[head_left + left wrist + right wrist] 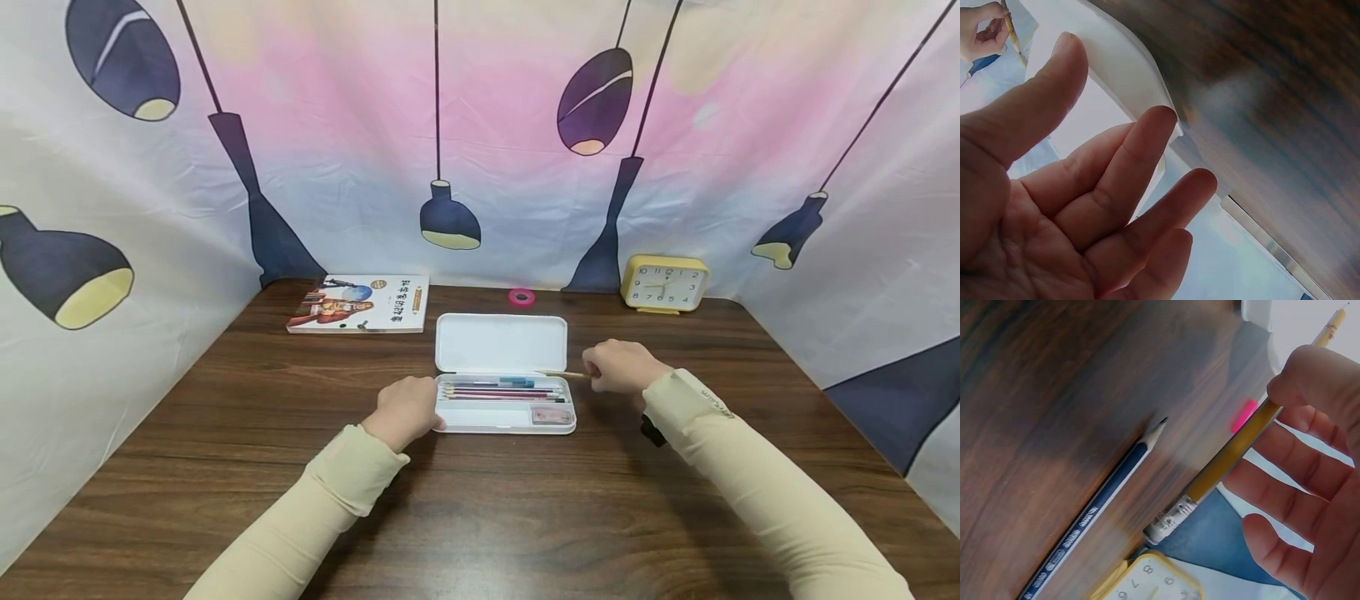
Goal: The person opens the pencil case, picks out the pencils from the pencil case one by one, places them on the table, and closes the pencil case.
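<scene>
A white pencil case (pixel 506 427) lies with its lid raised on the wooden table, holding several pencils (pixel 498 392), a teal pen (pixel 517 382) and a pale pink eraser (pixel 551 415). At its left end, my left hand (pixel 405 408) grips the edge, thumb by the near corner and bent fingers further back. My right hand (pixel 621 365) pinches a yellow pencil (pixel 1229 453) between thumb and forefinger, right of the case. Its thin tip points left over the case, and the silver end extends behind the hand. A dark blue pencil (pixel 1094 509) lies on the table near this hand.
A book (pixel 360 304) with a colourful cover lies at the back left. Behind the case sits a pink tape roll (pixel 532 297). A yellow clock (pixel 665 284) stands at the back right, before a printed cloth backdrop (pixel 360 208). The table (pixel 480 517) extends toward me.
</scene>
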Available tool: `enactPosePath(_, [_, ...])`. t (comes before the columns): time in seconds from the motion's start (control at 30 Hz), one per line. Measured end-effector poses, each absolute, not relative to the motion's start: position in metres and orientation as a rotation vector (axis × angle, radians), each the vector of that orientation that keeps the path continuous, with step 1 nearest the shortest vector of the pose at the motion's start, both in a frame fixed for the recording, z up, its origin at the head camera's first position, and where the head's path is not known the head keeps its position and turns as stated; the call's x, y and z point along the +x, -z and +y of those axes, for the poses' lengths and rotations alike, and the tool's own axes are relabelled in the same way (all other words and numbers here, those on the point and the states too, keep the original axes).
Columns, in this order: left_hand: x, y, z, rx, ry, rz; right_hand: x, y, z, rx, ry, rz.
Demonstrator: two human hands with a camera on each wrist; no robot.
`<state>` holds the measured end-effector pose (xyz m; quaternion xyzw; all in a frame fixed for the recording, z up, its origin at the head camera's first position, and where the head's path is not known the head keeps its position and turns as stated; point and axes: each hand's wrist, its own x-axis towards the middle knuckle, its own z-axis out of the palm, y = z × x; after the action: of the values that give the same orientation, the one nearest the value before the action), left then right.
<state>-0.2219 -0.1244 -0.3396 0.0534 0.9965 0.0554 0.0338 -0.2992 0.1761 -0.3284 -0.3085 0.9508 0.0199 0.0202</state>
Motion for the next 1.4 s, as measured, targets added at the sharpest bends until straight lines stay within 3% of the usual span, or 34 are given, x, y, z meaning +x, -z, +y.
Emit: enactPosePath(1.4, [-0.221,0.341,-0.125,0.161,-0.2,3.075,-0.292,0.344,0.238,-0.827,-0.043,2.954])
